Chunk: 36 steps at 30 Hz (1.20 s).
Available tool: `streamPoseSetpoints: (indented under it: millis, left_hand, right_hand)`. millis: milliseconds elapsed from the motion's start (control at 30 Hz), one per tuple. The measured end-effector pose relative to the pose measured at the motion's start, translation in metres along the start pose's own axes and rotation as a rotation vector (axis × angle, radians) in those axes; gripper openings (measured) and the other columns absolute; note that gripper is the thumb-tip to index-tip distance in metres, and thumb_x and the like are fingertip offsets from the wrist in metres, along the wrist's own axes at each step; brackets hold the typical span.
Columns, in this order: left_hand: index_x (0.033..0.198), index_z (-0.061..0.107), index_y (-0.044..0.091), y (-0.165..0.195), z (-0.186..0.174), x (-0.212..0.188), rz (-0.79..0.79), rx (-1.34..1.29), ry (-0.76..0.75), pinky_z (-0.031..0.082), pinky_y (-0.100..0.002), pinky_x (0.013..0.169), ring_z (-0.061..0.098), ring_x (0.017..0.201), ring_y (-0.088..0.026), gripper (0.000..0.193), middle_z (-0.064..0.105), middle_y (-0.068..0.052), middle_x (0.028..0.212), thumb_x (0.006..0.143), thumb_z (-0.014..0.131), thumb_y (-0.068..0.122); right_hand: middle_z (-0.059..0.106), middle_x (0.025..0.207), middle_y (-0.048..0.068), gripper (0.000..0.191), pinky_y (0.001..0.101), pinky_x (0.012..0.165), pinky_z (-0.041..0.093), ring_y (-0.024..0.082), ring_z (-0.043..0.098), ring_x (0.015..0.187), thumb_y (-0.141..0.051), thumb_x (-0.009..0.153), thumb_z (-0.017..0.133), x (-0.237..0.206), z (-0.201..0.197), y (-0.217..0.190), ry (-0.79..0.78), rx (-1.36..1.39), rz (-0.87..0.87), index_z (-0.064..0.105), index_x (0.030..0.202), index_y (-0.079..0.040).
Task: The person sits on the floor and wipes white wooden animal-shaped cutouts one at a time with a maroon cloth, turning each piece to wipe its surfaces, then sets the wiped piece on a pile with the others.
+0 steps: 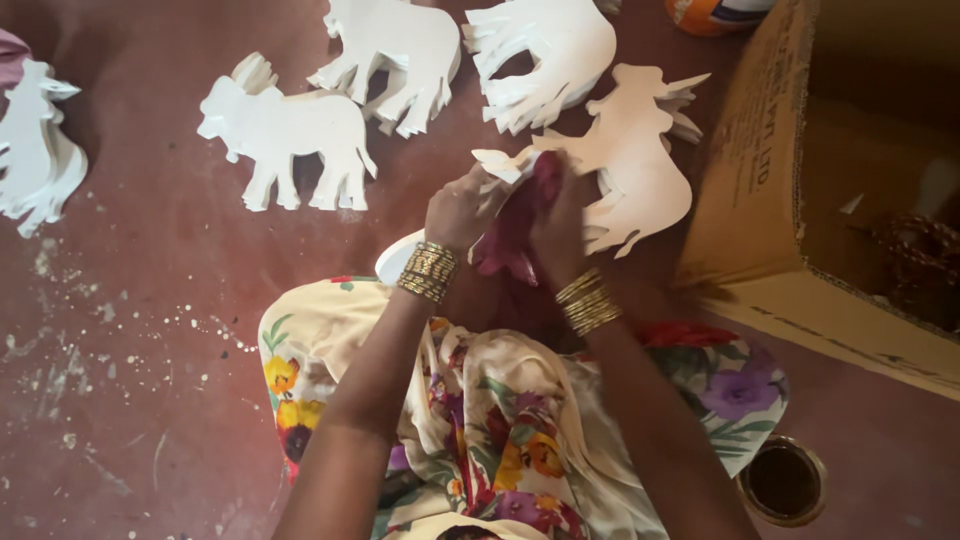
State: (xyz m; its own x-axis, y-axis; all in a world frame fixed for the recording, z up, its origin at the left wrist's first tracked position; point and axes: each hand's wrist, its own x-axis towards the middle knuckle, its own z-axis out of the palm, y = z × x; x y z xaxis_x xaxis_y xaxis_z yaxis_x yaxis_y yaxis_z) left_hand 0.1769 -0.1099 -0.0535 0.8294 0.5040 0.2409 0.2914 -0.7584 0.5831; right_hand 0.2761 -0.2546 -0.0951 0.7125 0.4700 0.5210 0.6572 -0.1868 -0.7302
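Head view: a white animal cutout [630,165] is gripped at its edge by the left hand [458,210], while a red cloth [515,235], seemingly bunched, is pressed on it by the right hand [557,225]. The cutout is judged light, stiff and breakable at its thin legs. Beyond the hands more cutouts [290,135] lie; a cardboard box [790,200] crowds the right.

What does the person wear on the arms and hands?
Both forearms are bare, with no sleeves showing. The left wrist carries a stack of thin gold bangles, and the right wrist a similar stack. No gloves are on the left hand or right hand; rings cannot be made out.
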Motion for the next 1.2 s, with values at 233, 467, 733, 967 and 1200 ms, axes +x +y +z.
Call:
streamPoseSetpoints:
  millis: [233, 467, 733, 967, 1200]
  left_hand:
    - [0.117, 0.066, 0.012, -0.018, -0.011, 0.001, -0.032, -0.136, -0.005, 0.057, -0.047, 0.073, 0.075, 0.085, -0.035, 0.037, 0.078, -0.013, 0.093, 0.094, 0.068, 0.041]
    - [0.117, 0.065, 0.009, -0.017, 0.004, -0.027, -0.038, 0.019, 0.127, 0.054, -0.051, 0.066, 0.071, 0.077, -0.040, 0.036, 0.074, -0.017, 0.084, 0.093, 0.073, 0.034]
    - [0.108, 0.064, -0.005, 0.011, -0.054, -0.019, -0.073, -0.420, 0.559, 0.057, -0.041, 0.067, 0.075, 0.078, -0.029, 0.037, 0.075, -0.017, 0.089, 0.102, 0.066, 0.032]
    - [0.121, 0.060, -0.005, 0.074, -0.115, -0.004, -0.256, -0.362, 0.507, 0.056, -0.040, 0.071, 0.074, 0.079, -0.029, 0.043, 0.075, -0.023, 0.088, 0.101, 0.066, 0.032]
    - [0.142, 0.050, -0.004, 0.094, -0.118, -0.005, 0.098, -0.888, 0.570, 0.059, -0.037, 0.091, 0.069, 0.107, -0.023, 0.045, 0.070, -0.019, 0.124, 0.107, 0.068, 0.018]
  right_hand:
    - [0.045, 0.145, 0.033, 0.083, 0.0446, 0.087, 0.052, 0.042, 0.057, 0.113, -0.011, 0.077, 0.056, -0.092, 0.056, -0.025, -0.654, -0.315, 0.021, 0.035, 0.154, 0.009]
    - [0.060, 0.130, 0.015, 0.028, 0.0482, 0.073, 0.056, 0.037, 0.064, 0.106, -0.031, 0.103, 0.062, -0.136, 0.044, -0.072, -1.028, -0.234, -0.399, 0.062, 0.131, -0.024]
    - [0.035, 0.157, 0.030, 0.095, 0.0490, 0.114, 0.039, 0.046, 0.041, 0.142, -0.036, 0.087, 0.078, -0.083, -0.054, -0.100, -0.358, -0.175, -0.120, 0.027, 0.160, -0.003]
    - [0.025, 0.166, 0.027, 0.108, 0.0499, 0.123, 0.034, 0.045, 0.031, 0.154, -0.062, 0.088, 0.070, -0.078, -0.050, -0.108, -0.300, -0.080, -0.256, 0.018, 0.163, -0.004]
    - [0.045, 0.152, 0.017, 0.074, 0.0502, 0.120, 0.042, 0.039, 0.049, 0.142, -0.043, 0.098, 0.068, -0.097, -0.026, -0.104, -0.258, -0.118, -0.027, 0.042, 0.158, -0.011]
